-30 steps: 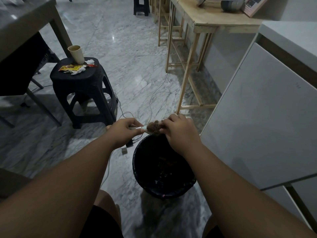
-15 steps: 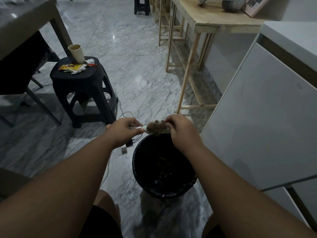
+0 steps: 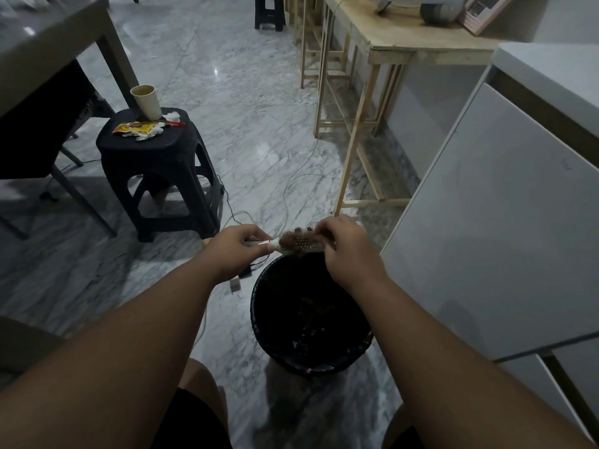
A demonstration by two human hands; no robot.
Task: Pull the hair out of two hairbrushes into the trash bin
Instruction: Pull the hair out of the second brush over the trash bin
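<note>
- Pale round plastic hairbrush (image 3: 296, 246): I held it level, handle to my left, directly over the far rim of the bin. Its bristle barrel was packed with a reddish-brown tangle of hair (image 3: 293, 238).
- My left hand (image 3: 235, 249): it was clenched around the pale handle, thumb on top, knuckles toward the camera.
- My right hand (image 3: 348, 247): its fingertips were pinched onto the hair at the brush head's right end; the exact hold was hidden behind my knuckles.
- Round black trash bin with a black liner bag (image 3: 285, 354): it stood on the floor between my knees, just beside the white cabinet. Some dark debris lay inside, too dim to identify.
- Second hairbrush: I could not find it in view.
- Grey-veined marble floor (image 3: 252, 134): thin cables trailed across it near the bin.
- Black plastic stool (image 3: 155, 163): it stood to the left, well apart from the bin, carrying a beige paper cup (image 3: 146, 102), a yellow-and-red wrapper (image 3: 134, 128) and crumpled white tissue (image 3: 171, 117).
- Unfinished wooden bench (image 3: 405, 45): it stood at the far right, beyond the bin.
- White cabinet (image 3: 486, 228): it filled the right side.
</note>
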